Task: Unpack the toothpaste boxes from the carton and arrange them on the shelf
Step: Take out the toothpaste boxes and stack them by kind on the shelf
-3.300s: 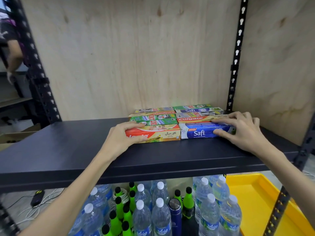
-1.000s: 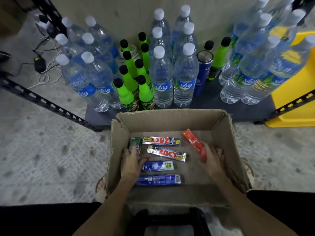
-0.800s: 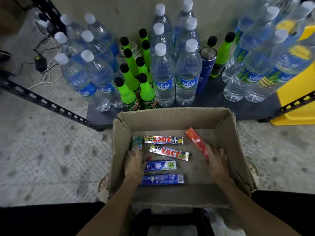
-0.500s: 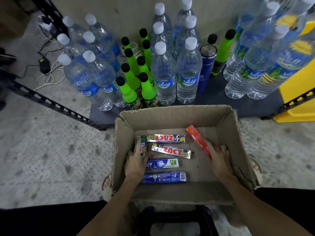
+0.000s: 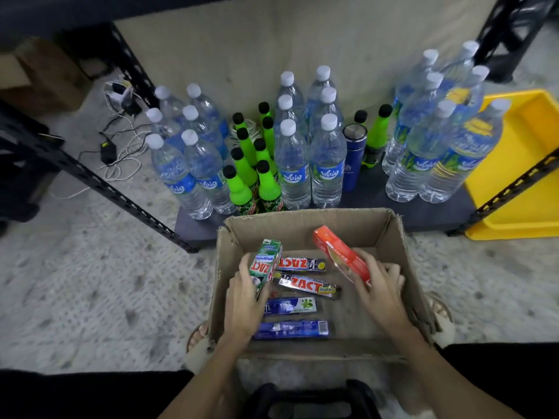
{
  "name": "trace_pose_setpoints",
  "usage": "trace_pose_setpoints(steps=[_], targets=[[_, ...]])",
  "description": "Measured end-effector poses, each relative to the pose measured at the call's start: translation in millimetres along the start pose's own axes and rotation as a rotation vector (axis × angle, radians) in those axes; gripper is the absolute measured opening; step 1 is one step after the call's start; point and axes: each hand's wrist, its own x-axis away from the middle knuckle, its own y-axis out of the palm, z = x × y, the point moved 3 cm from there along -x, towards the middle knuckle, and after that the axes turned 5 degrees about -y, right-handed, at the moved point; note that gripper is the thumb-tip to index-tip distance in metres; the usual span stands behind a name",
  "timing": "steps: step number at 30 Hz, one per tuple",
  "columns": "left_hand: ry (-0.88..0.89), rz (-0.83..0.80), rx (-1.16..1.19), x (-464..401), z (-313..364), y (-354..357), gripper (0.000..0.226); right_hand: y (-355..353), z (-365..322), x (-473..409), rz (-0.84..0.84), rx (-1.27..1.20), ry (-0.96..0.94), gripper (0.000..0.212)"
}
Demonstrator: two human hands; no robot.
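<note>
An open cardboard carton (image 5: pixel 402 261) sits on the floor below me. My left hand (image 5: pixel 243 300) grips a green Zact toothpaste box (image 5: pixel 265 264), lifted on end at the carton's left side. My right hand (image 5: pixel 379 288) holds a red toothpaste box (image 5: pixel 338 251), raised and tilted on the right. Flat on the carton's bottom lie two silver Zact boxes (image 5: pixel 308 284) and two blue Safi boxes (image 5: pixel 292 329). The upper shelf with the arranged boxes is out of view.
Behind the carton, the dark bottom shelf (image 5: pixel 423 211) holds several water bottles (image 5: pixel 292 164), green bottles (image 5: pixel 242 186) and a blue flask (image 5: pixel 352 158). A yellow bin (image 5: pixel 520 182) stands at right. Black rack beams (image 5: pixel 99 179) cross at left; cables (image 5: pixel 118 146) lie on the floor.
Both hands have closed on boxes and lifted them: the left raised the green Zact box, the right raised the red box. Earlier still, my hands were at the upper shelf.
</note>
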Motion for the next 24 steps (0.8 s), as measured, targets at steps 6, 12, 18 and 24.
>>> trace_pose_setpoints(steps=[6, 12, 18, 24], targets=[[0.144, 0.087, -0.005, 8.9, 46.1, -46.3, 0.074, -59.5, -29.8, -2.7, 0.034, -0.035, -0.087, 0.051], [0.246, 0.172, 0.132, 8.6, 84.2, -122.3, 0.079, -142.6, -65.6, -29.2, 0.160, -0.034, -0.185, 0.048], [0.360, 0.217, 0.314, 8.5, 134.2, -209.5, 0.076, -257.6, -123.0, -37.5, 0.237, -0.069, -0.379, 0.045], [0.514, 0.260, 0.330, 14.6, 183.6, -287.7, 0.083, -349.5, -159.3, -34.8, 0.217, -0.225, -0.453, 0.043]])
